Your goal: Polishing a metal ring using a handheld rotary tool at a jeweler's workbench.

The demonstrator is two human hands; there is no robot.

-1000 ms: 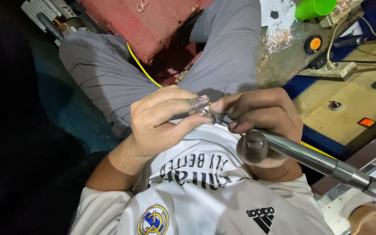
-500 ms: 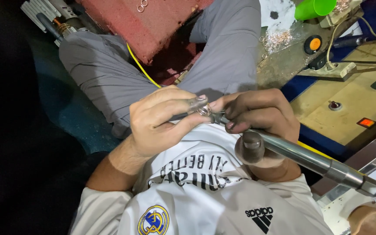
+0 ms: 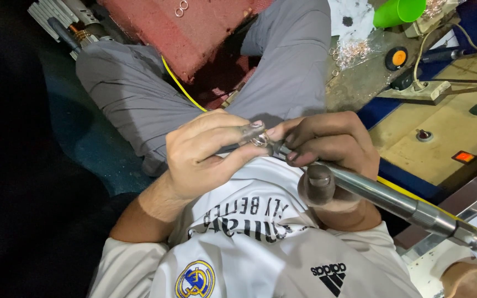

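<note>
Pinching a small silver ring [image 3: 259,141] at its fingertips, the left hand [image 3: 205,152] is closed around it. A metal rotary handpiece [image 3: 382,196] is gripped by the right hand [image 3: 332,140], its tip touching the ring between both hands. A green cup [image 3: 398,11] is seen well beyond the right hand.

no pkgs or screens in view. only labels: round crest badge [image 3: 195,279], blue/yellow/white, low on the white shirt [image 3: 260,248]; small black logo [image 3: 328,272] to its right; grey lettering patch [image 3: 247,216] mid shirt, just below the hands.
</note>
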